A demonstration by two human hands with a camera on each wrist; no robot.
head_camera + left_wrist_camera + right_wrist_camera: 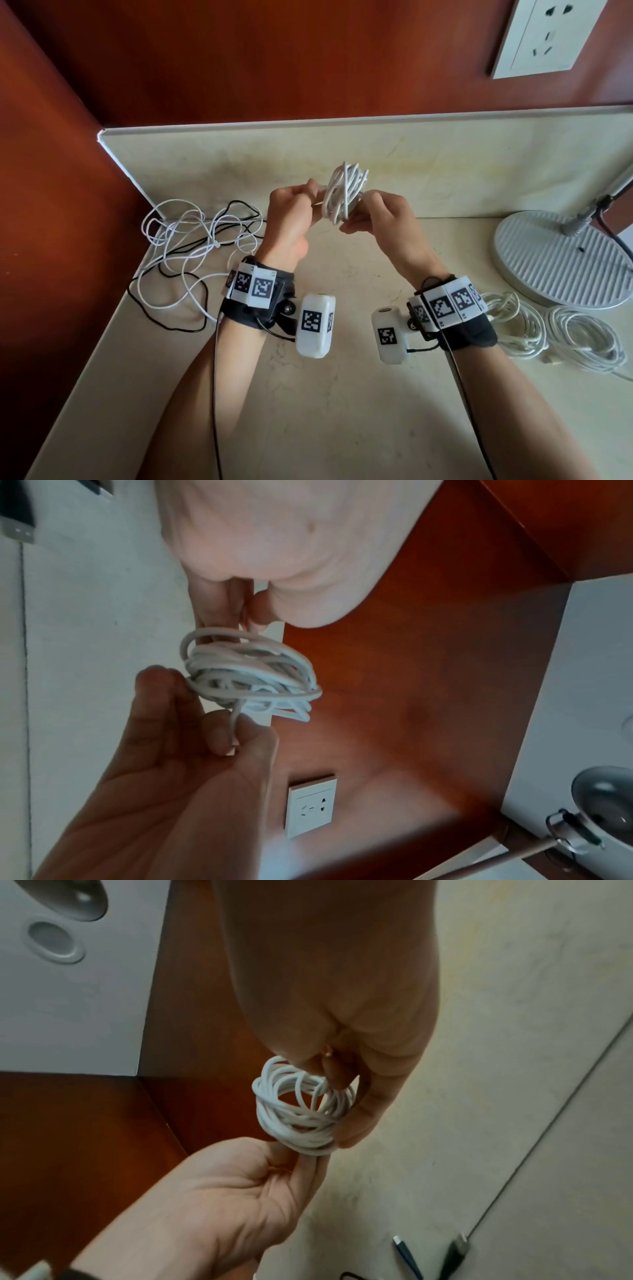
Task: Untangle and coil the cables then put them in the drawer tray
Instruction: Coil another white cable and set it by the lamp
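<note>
Above the counter (342, 394), the left hand (291, 219) and right hand (383, 219) both pinch the white coil (344, 193) between them.

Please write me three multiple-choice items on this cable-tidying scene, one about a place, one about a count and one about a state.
1. Where does the tangle of loose cables lie?
A. on the counter, left of the left hand
B. on the lamp base
C. in a drawer tray

2. How many finished white coils lie on the counter near the lamp base?
A. none
B. two
C. five

3. What is the state of the white cable coil between the hands?
A. lying flat on the counter
B. held in the air by both hands
C. plugged into the wall socket

Answers: 1 A, the black and white tangle lies toward the corner beside the left hand. 2 B, two coils lie side by side. 3 B, the left hand and the right hand pinch it above the counter.
</note>
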